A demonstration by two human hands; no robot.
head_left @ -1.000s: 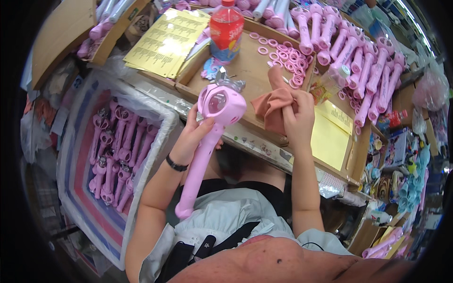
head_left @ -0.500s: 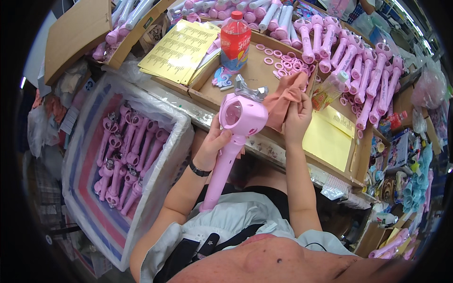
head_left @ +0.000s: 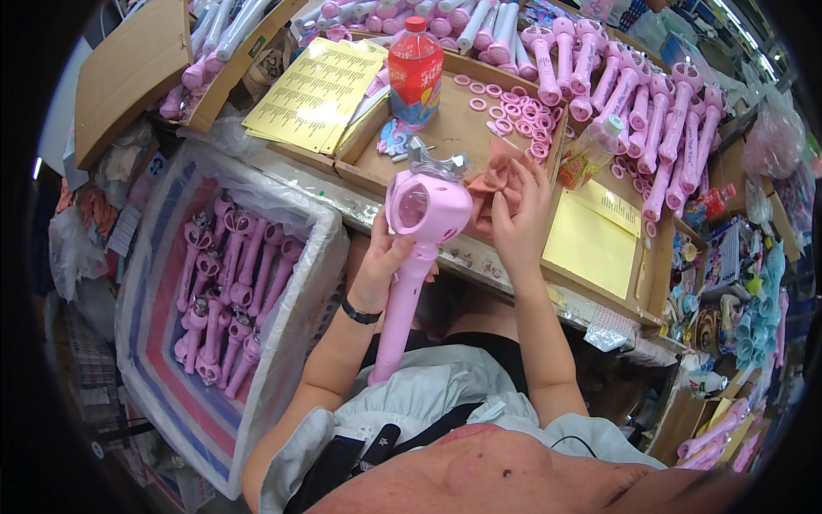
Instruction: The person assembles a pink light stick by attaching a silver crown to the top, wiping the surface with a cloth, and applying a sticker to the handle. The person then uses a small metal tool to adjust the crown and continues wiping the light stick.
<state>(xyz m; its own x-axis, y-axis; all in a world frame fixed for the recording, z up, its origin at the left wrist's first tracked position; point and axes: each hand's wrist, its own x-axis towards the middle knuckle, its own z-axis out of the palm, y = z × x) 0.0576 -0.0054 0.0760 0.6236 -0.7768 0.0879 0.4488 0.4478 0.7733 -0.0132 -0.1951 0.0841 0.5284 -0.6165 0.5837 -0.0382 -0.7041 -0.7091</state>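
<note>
My left hand (head_left: 377, 267) is wrapped round the upper handle of a pink toy wand (head_left: 402, 313). It stands tilted in front of me, its rounded head up, with a hollow round opening and a silver crown-like top (head_left: 435, 163). Just right of the head, my right hand (head_left: 521, 224) grips a bunched orange cloth (head_left: 493, 182) between thumb and fingers. The cloth lies close beside the wand's head; whether they touch I cannot tell.
To the left, a plastic-lined crate (head_left: 321, 240) holds several pink wands (head_left: 244, 257). A cardboard tray (head_left: 467, 116) carries pink rings (head_left: 522, 111) and a red-capped drink bottle (head_left: 415, 77). Yellow sheets (head_left: 312, 86) lie left, more wands (head_left: 629, 86) at the back right.
My right hand has come lower and a little left, bunching the cloth nearer the wand's head. The wand stays in my left hand; the whole view has shifted slightly.
</note>
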